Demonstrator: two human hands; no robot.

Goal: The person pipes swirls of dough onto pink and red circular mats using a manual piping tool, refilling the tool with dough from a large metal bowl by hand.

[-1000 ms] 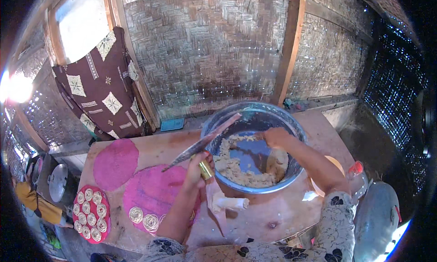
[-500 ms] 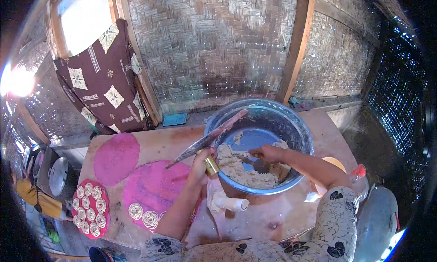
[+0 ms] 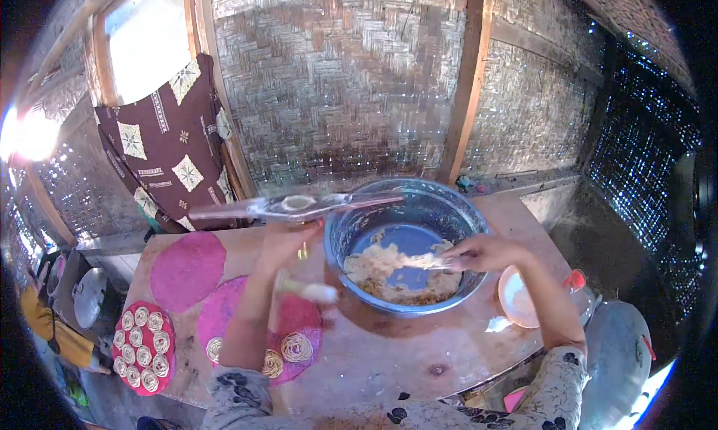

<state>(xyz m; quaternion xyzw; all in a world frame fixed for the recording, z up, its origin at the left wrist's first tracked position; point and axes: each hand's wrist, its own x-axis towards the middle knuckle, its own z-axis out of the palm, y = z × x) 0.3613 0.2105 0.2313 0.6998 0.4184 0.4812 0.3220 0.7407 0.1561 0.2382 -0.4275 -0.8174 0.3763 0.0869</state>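
My left hand (image 3: 290,239), blurred, grips a long press tool (image 3: 247,209) with a brass-coloured cylinder (image 3: 303,248); a white rod (image 3: 307,289) hangs below it. My right hand (image 3: 482,252) is over the blue basin (image 3: 407,306), its fingers closed on pale dough (image 3: 419,260). More crumbly dough (image 3: 404,289) lies around the basin's bottom. Below my left arm, a pink mat (image 3: 217,318) bears coiled dough rounds (image 3: 298,348). At left are a mat with several coils (image 3: 142,348) and a plain pink mat (image 3: 187,273).
A pale bowl (image 3: 516,303) and red-lidded container (image 3: 574,280) stand right of the basin on the wooden table (image 3: 374,355). A large metal pot (image 3: 621,348) is beside the table. At left, a person in yellow (image 3: 41,314) is near a lidded pot (image 3: 90,299). A woven wall (image 3: 336,86) stands behind.
My left hand has lifted the press up and leftward, turning it nearly horizontal, and the white rod has risen. My right hand has moved rightward within the basin with dough in its fingers.
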